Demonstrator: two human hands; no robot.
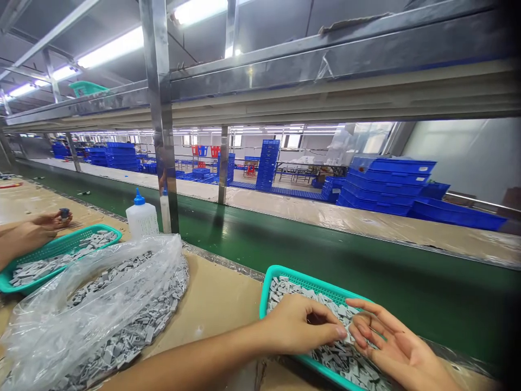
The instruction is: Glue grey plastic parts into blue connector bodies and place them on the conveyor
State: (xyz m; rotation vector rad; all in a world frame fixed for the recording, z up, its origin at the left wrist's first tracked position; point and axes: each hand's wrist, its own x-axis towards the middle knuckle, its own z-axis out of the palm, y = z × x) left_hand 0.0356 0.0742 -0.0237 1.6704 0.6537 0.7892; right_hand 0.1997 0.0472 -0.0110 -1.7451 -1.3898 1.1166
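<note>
A green plastic basket (266, 293) full of small grey plastic parts (358, 369) stands on the table before me. Over its middle is my left hand (299, 326), thumb and fingers closed together in a pinch. Whatever lies between those fingertips is too small or hidden to make out. Close by on the right, my right hand (401, 347) is turned palm up above the basket's right side. Its fingers are spread and slightly bent, and no part shows in the palm. The fingertips of both hands are near each other.
To the left lies a clear plastic bag (106, 293) of grey parts, with a white blue-capped bottle (141, 217) behind it. A co-worker's hands (32, 233) are over another green basket (109, 231). Beyond runs a green conveyor belt (244, 239); blue crates (382, 184) are stacked behind.
</note>
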